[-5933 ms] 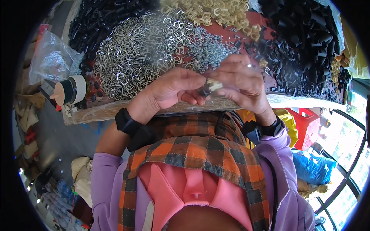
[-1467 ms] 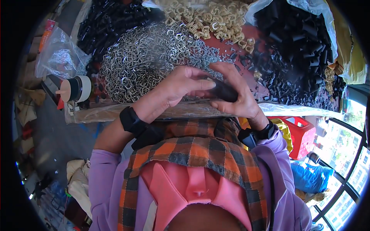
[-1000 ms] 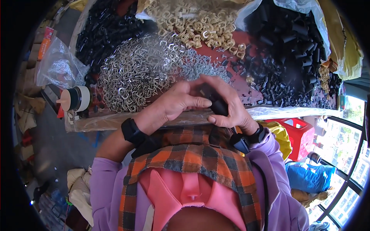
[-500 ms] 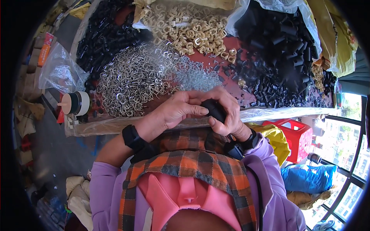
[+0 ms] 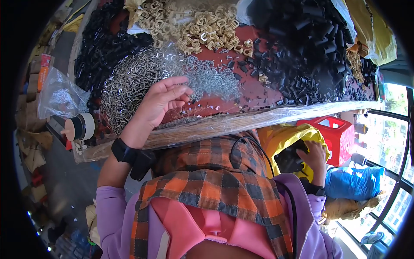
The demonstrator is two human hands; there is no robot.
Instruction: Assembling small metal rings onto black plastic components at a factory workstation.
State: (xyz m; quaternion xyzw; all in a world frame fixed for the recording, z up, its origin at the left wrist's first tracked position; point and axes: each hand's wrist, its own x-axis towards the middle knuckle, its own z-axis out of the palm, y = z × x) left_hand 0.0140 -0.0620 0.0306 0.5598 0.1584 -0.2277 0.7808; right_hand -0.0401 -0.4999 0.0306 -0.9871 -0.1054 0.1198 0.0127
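My left hand (image 5: 166, 98) hovers over the near side of the work table. Its thumb and index finger are stretched out a little apart, the other fingers are loosely bent, and nothing shows between them. Right beside the fingertips lies a spread of small clear pieces (image 5: 211, 80). Beyond the wrist is a heap of shiny U-shaped metal clips (image 5: 125, 88). Off to the right, my right hand (image 5: 316, 156) is at the mouth of a yellow sack (image 5: 271, 144), its visible fingers spread and holding nothing. Dark parts (image 5: 290, 160) show inside the sack.
Beige clip-like pieces (image 5: 207, 26) and black tubular parts (image 5: 319, 43) cover the back of the red table top (image 5: 258, 93). A plastic-wrapped wooden rim (image 5: 207, 128) edges it. Nearby are a red plastic stool (image 5: 334, 134), a blue bundle (image 5: 355, 182) and a tape roll (image 5: 87, 126).
My hands have parted, and the black part they held together is out of them. The left went left over the table; the right went right and down to the yellow sack.
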